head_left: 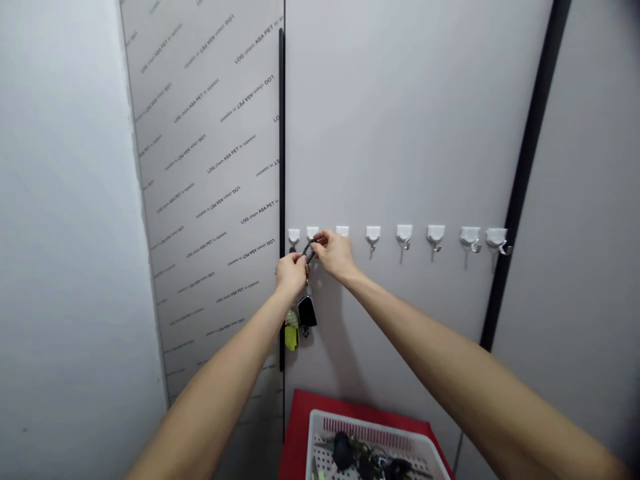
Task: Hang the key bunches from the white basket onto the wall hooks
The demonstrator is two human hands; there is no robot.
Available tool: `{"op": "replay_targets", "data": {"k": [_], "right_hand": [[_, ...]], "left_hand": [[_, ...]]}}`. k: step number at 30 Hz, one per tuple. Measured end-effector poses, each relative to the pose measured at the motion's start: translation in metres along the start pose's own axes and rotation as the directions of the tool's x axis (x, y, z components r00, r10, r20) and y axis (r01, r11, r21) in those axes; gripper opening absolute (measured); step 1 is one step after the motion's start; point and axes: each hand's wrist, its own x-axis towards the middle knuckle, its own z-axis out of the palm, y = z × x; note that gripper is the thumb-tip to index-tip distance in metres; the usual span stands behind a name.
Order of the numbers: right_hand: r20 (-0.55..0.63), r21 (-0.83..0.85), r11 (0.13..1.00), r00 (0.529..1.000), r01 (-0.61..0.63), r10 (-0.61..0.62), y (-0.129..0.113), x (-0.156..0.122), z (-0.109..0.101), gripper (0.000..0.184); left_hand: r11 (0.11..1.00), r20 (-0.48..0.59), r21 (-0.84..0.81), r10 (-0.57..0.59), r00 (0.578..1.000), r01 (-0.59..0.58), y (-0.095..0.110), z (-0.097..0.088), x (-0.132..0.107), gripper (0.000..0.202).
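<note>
Both my arms reach up to a row of white adhesive wall hooks (404,235) on a grey panel. My left hand (291,271) and my right hand (335,253) are closed on a black key ring loop (310,251) at the second hook from the left (313,233). A black key fob (307,311) hangs from that loop below my left hand. Beside it dangles a yellow-green tag (291,337), which hangs from the first hook (293,236).
Several hooks to the right (470,237) hang bare. Below stands a red surface (299,427) holding a white perforated basket (320,427) with more dark keys and fobs. A film-covered panel with printed text (210,173) is at left, a black vertical strip (525,167) at right.
</note>
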Motion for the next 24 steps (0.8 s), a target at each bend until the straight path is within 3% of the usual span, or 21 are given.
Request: {"op": "replay_targets", "data": {"k": [6,10,13,16,18,20,22,24], "right_hand": [[0.088,-0.228,0.971,0.995,0.067,-0.048,0.002,0.004,0.006,0.017],[0.132,-0.218,0.967,0.986,0.133,-0.106,0.007,-0.007,0.003,0.025],[0.144,-0.171,0.971,0.979,0.169,-0.145,0.022,-0.036,-0.005,0.032],[0.274,-0.159,0.98,0.959,0.117,-0.07,0.052,-0.098,-0.014,0.029],[0.452,-0.198,0.979,0.891,0.044,0.052,0.077,-0.152,-0.021,0.025],[0.633,-0.271,0.962,0.751,-0.013,0.189,0.099,-0.206,-0.029,0.023],[0.742,-0.31,0.95,0.62,-0.02,0.255,0.114,-0.249,-0.037,0.025],[0.763,-0.325,0.945,0.583,-0.03,0.281,0.121,-0.277,-0.043,0.037]], "left_hand": [[0.997,0.058,0.039,-0.073,0.996,0.071,-0.012,0.014,0.005,0.017],[0.994,0.126,0.04,-0.104,0.987,0.1,-0.02,0.013,-0.002,0.014],[0.999,0.072,0.035,-0.04,0.997,0.038,-0.028,0.002,-0.022,0.016],[0.994,0.036,0.07,0.087,0.996,-0.089,-0.05,-0.011,-0.059,0.021],[0.99,0.16,0.112,0.062,0.985,-0.081,-0.072,-0.014,-0.092,0.019],[0.986,0.344,0.167,-0.042,0.938,-0.017,-0.099,-0.01,-0.128,0.016],[0.97,0.512,0.243,-0.141,0.847,0.015,-0.124,-0.001,-0.163,0.017],[0.943,0.638,0.333,-0.213,0.74,-0.016,-0.143,0.011,-0.192,0.021]]}}
